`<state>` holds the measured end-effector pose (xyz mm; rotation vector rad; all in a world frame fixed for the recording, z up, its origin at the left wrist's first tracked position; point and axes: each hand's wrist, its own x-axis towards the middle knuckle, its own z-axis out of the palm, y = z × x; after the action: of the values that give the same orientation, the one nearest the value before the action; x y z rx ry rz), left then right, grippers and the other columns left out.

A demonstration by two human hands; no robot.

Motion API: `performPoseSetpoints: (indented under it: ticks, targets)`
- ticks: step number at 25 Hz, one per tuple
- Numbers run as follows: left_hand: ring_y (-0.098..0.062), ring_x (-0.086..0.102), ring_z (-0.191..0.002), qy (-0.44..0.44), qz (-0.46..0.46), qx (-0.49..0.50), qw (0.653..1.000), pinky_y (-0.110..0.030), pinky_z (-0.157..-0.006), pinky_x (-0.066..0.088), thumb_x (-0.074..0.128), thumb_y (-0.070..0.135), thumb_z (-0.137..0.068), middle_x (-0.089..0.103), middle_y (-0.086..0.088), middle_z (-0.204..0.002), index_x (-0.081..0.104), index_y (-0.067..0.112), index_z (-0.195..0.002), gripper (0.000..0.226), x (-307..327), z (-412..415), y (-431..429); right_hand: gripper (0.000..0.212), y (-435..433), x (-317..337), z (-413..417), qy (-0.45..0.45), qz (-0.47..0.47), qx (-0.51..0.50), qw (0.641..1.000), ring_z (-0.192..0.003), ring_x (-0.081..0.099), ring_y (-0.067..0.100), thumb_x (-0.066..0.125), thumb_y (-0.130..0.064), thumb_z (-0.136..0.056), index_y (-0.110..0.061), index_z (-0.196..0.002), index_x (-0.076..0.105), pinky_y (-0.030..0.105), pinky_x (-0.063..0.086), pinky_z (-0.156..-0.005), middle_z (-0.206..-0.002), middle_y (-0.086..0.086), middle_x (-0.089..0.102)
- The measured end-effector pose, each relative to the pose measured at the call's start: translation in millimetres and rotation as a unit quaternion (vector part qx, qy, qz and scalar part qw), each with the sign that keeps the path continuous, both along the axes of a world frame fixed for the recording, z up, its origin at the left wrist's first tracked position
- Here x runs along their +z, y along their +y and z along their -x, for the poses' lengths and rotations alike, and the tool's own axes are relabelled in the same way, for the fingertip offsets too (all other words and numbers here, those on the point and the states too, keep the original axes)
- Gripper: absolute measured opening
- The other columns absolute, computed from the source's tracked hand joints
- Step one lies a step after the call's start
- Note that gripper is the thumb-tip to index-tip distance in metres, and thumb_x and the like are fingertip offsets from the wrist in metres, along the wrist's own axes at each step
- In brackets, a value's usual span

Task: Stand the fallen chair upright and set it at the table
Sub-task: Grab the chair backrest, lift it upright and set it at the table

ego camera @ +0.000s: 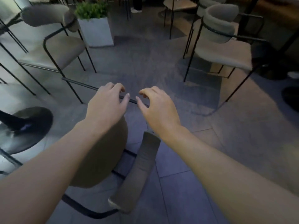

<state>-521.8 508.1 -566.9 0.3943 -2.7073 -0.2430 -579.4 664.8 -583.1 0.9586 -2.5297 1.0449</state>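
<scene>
Hands, the left hand [107, 103] and right hand [156, 105], hover spread with curled fingers over the fallen chair [103, 152]'s thin black frame bar [133, 100], seemingly poised to grip and lift.

Count: three chairs clear in view — one fallen chair [103, 152] at 6 o'clock, one upright chair [53, 46] at 10 o'clock, one upright chair [223, 50] at 2 o'clock; possibly more at the top edge, too dark to tell. Two hands: left hand [106, 105], right hand [158, 109], both centre. One potted plant [95, 26] at 12 o'clock, one round table base [24, 128] at 9 o'clock.
</scene>
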Motion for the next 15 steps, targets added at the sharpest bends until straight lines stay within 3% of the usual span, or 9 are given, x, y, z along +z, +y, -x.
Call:
performPoseSetpoints:
  ticks: [6, 15]
  targets:
    - [-0.032, 0.060, -0.100, -0.031, 0.026, -0.038, 0.998, -0.044, -0.084, 0.051, 0.051, 0.040, -0.095, 0.064, -0.010, -0.105, 0.064, 0.013, -0.107, 0.032, -129.1, 3.2, -6.6, 0.025, -0.5, -132.1, -4.2, -0.016, 0.040, -0.056, 0.998, -0.095, 0.062, 0.028, 0.061, -0.030, -0.097, -0.010, -0.110, 0.070, 0.050, 0.052, -0.084, -0.101, 0.008, 0.067]
    - [-0.029, 0.059, -0.104, -0.114, 0.031, -0.061, 0.991, -0.042, -0.080, 0.054, 0.048, 0.042, -0.097, 0.063, -0.008, -0.113, 0.062, 0.014, -0.115, 0.036, -340.9, 18.2, -25.6, 0.020, -14.2, -374.4, -13.0, -0.039, 0.000, -0.115, 0.993, -0.092, 0.063, 0.034, 0.065, -0.025, -0.095, -0.008, -0.103, 0.071, 0.048, 0.053, -0.077, -0.096, 0.012, 0.067]
